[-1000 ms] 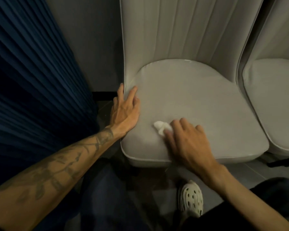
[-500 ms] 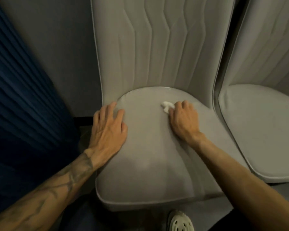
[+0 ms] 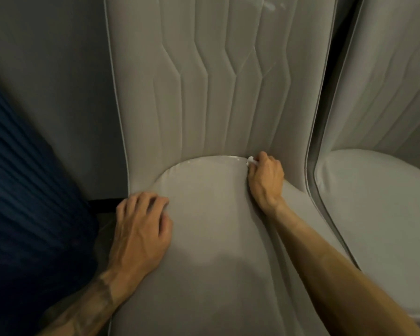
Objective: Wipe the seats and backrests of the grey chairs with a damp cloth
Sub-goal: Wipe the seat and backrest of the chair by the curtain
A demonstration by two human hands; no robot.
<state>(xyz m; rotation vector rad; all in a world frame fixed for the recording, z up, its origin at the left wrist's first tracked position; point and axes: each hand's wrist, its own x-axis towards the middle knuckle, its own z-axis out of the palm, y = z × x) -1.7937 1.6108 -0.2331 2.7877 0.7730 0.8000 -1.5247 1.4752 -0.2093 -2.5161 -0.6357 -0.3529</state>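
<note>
The right hand point(image 3: 266, 180) is at the far right of the seat point(image 3: 204, 251), fingers curled round a small white cloth point(image 3: 251, 160), which pokes out where the seat meets the backrest point(image 3: 204, 93). The left hand point(image 3: 141, 229) rests on the seat's left edge, fingers loosely bent, holding nothing. A second grey chair point(image 3: 374, 202) stands just to the right, and a dark blue curtain point(image 3: 22, 214) hangs on the left.

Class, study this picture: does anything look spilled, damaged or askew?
Nothing stands out. The right hand holds the white cloth where seat meets backrest; the left hand rests on the seat edge. Both look intact.
</note>
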